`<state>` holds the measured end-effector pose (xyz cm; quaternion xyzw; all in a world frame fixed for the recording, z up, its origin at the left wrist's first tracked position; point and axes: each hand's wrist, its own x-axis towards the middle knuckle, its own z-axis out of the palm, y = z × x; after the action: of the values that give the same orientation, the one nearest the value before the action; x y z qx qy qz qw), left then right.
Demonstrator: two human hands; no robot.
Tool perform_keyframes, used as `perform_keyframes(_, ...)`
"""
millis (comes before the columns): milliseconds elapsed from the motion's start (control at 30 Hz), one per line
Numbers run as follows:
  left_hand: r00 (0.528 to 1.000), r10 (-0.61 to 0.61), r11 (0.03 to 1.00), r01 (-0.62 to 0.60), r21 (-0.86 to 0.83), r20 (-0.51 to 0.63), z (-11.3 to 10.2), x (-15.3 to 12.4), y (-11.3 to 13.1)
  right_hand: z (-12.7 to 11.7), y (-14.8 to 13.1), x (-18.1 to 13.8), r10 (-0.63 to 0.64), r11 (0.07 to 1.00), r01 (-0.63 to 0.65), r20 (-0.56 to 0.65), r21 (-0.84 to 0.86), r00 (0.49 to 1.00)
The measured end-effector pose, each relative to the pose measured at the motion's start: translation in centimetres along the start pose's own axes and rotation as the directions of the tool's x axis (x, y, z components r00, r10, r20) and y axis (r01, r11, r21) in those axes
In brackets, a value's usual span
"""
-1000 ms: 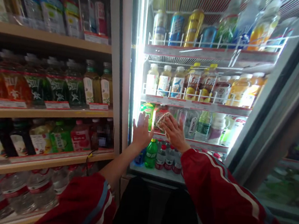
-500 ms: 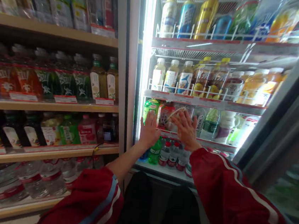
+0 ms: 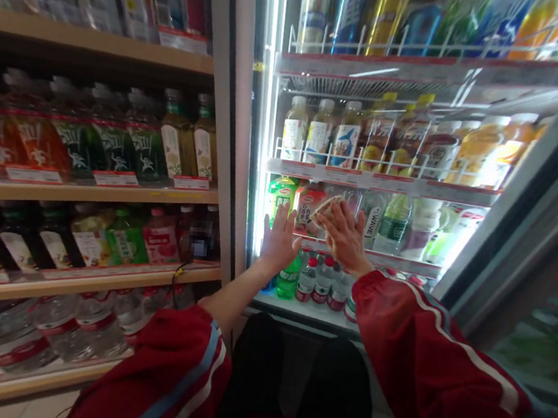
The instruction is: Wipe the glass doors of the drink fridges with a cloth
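My left hand is open, fingers spread and pointing up, flat against what looks like the cooler's glass door. Behind its fingertips stands a green-labelled bottle. My right hand presses a beige cloth against the same surface, its fingers lying over the cloth. Part of the cloth is hidden under the palm. A red-labelled bottle shows between the two hands, just left of the cloth.
Lit cooler shelves hold rows of bottles and cans. To the left, wooden shelves carry more drinks. Small red-capped water bottles stand at the cooler's bottom. A dark door frame slants along the right.
My right hand has shifted slightly, and more of the cloth shows under its fingers. My left hand stays nearly in place. The view has tilted slightly, moving the upper shelves up in the picture.
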<state>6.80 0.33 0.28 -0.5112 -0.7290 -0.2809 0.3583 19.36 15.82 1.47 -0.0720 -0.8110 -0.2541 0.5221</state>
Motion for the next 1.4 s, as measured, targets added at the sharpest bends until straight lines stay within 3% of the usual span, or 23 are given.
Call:
perform_keyframes(133,1.0,0.011,1.0,-0.011,-0.005,-0.002,0.0,-0.1,0.1,0.0,0.0,-0.6,-0.028,0.999,0.027,0.046,0.027,0.999)
perform_keyframes(333,1.0,0.025,1.0,-0.025,0.017,0.001,0.5,-0.3,0.1,-0.2,1.5,0.8,0.203,0.979,-0.203,0.0,0.022,0.979)
perform_keyframes(567,0.992,0.112,0.993,-0.114,-0.025,-0.054,0.9,0.1,1.5,-0.8,0.7,-1.0,0.045,0.998,-0.042,0.085,-0.037,0.995)
perform_keyframes(767,0.99,0.135,0.99,-0.136,-0.027,-0.033,1.0,0.2,2.7,-1.5,3.5,-0.5,0.203,0.976,-0.204,-0.029,-0.069,0.979)
perform_keyframes(1033,0.986,0.162,0.987,-0.162,-0.016,0.035,1.2,0.2,4.4,-1.2,2.5,-3.9,0.039,0.999,-0.038,0.046,-0.013,0.998)
perform_keyframes(1167,0.985,0.171,0.985,-0.171,-0.025,0.032,1.7,0.4,4.4,-1.0,3.4,-3.1,0.116,0.993,-0.117,-0.046,-0.016,0.992)
perform_keyframes(1300,0.989,0.141,0.989,-0.139,-0.043,0.045,2.3,0.9,3.8,-0.9,4.9,-1.9,0.236,0.97,-0.242,-0.181,-0.014,0.955)
perform_keyframes(1400,0.991,0.122,0.992,-0.12,-0.047,0.056,2.6,0.9,3.1,-1.3,5.5,-2.4,0.308,0.949,-0.315,-0.206,0.001,0.929)
